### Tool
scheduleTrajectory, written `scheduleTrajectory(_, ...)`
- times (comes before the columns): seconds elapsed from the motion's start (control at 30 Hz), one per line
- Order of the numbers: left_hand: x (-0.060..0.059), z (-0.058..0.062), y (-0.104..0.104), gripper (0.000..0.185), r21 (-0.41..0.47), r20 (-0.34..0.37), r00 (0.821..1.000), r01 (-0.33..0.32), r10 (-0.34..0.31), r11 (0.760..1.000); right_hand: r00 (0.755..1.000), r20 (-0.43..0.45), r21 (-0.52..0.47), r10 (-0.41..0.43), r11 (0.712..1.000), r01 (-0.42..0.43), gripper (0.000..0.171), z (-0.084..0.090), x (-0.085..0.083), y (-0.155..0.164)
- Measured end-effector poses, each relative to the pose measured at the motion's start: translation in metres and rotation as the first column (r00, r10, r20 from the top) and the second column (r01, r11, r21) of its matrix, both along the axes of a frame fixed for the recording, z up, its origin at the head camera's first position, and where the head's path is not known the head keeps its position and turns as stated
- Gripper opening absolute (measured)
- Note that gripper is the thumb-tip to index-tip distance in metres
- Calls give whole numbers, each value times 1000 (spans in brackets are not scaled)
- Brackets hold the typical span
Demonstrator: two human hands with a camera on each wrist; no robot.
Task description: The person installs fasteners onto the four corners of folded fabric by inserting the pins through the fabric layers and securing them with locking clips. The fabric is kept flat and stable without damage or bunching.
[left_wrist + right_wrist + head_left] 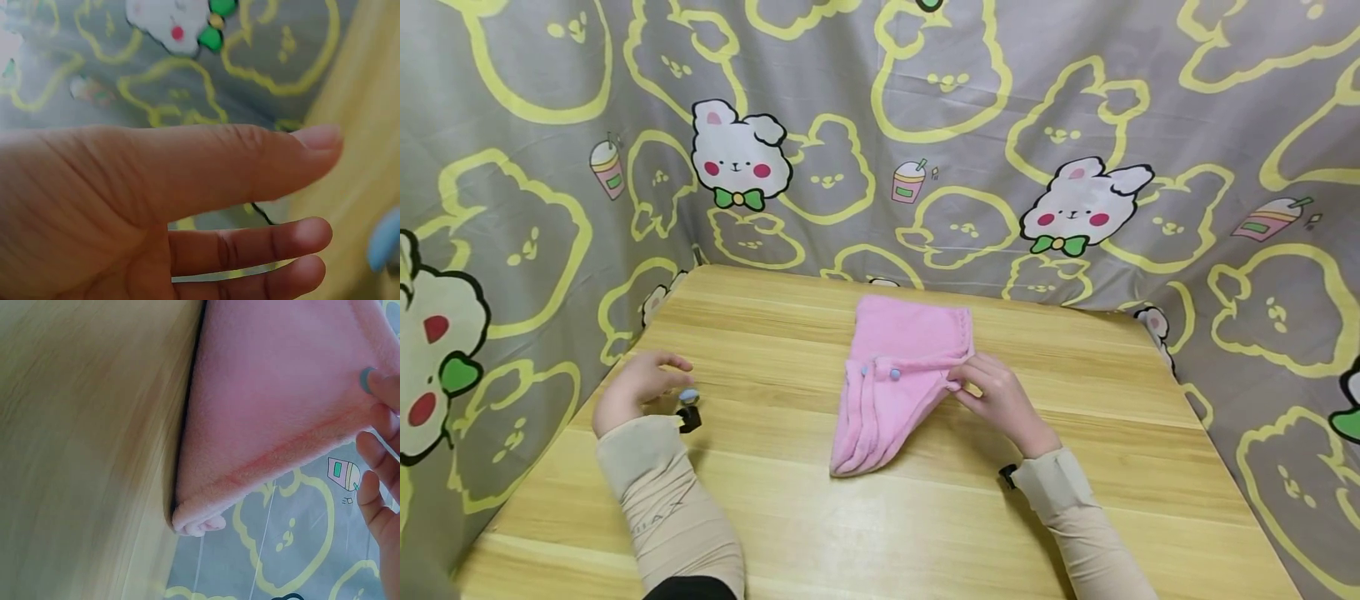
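A pink plush cloth (pixel 901 333) lies folded in the middle of the wooden table, its near part gathered into a point with layered folds. Small blue buttons (pixel 895 375) show on its front. My right hand (pixel 1000 398) pinches the cloth's right edge and holds it a little raised; in the right wrist view the thumb and fingers (pixel 381 450) meet at a blue button (pixel 367 381). Over the table's left side my left hand (pixel 642 385) hovers with nothing in it, fingers fairly straight. Beside it is a small blue-topped round object (pixel 688 396), its kind unclear.
Black wrist cameras (pixel 688 418) sit at both cuffs. The wooden tabletop (pixel 805 533) reaches a patterned grey curtain (pixel 835 83), which hangs along the back and both sides.
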State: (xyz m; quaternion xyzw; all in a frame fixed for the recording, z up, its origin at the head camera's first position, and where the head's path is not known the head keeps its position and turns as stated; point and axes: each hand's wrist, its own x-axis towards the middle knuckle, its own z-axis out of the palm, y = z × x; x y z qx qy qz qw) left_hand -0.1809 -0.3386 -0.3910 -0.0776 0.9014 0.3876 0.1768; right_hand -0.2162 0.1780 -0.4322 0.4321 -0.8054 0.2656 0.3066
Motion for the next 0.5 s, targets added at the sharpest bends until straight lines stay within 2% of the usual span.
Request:
scheduleTrajectory(0.17,1,-17,-8,56,139,109,994,-36,21,990,1000,10,1,-4,1000,4,5,0,1,0)
scheduleTrajectory(0.27,0,-22,-7,49,121,117,993,-41,27,992,1000,15,8,-9,1000,8,5,-1,1,0)
scheduleTrajectory(0.37,-2,-24,-6,43,69,94,995,-34,27,997,1000,19,13,-10,1000,10,9,-1,1,1)
scheduleTrajectory(0.5,-4,-25,-6,39,41,75,997,-29,26,999,1000,21,12,-6,1000,5,6,0,1,0)
